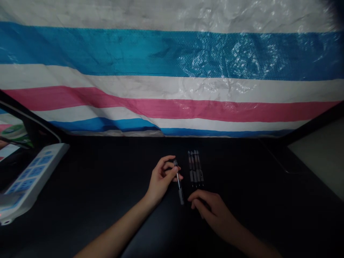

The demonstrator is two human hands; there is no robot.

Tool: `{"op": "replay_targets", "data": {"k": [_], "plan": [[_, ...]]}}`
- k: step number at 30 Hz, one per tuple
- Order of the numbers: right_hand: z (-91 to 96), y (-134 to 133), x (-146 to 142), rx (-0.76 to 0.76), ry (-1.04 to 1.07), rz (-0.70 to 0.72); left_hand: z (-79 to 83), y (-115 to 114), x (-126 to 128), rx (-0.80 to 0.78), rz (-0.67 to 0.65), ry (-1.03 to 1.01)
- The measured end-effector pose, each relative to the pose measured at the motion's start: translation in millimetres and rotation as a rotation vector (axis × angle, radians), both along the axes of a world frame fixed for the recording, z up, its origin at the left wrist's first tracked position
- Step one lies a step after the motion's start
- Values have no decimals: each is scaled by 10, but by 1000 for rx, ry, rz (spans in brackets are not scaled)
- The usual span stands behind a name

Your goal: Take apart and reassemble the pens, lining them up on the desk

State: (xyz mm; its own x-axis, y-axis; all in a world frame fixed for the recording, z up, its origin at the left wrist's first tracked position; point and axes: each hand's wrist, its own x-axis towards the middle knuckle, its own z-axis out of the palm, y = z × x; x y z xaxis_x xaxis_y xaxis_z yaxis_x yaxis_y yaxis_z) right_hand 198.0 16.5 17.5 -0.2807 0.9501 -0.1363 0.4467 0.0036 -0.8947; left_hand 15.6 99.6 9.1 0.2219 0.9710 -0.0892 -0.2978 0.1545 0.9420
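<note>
My left hand [162, 177] pinches the upper end of a pen [179, 184] between thumb and fingers; the pen lies along the black table [102, 193], its lower end near my right hand. Just to its right, three pens [195, 168] lie side by side in a neat row. My right hand [212, 209] rests on the table below that row, fingers loosely curled and pointing left, its fingertips close to the pens' lower ends. Whether it holds anything small is hidden by the dark.
A white power strip [32, 179] with blue sockets lies at the left edge beside a tilted screen [13, 136]. A striped blue, pink and white plastic sheet [172, 79] hangs behind the table. A pale surface [322, 154] shows at the right.
</note>
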Motion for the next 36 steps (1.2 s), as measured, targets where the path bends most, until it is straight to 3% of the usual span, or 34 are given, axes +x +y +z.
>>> {"op": "replay_targets", "data": {"k": [17,26,32,36], "plan": [[-19,3,-23,37,-44,8,-14,118,-47,44,87,62],[35,36,73,253,-58,-99,-93,171,-91,237,135,320],[17,149,173,542,-208,-44,-61,152,-129,400,3,428],[-73,191,217,783,-455,122,81,201,-298,697,-426,678]]}}
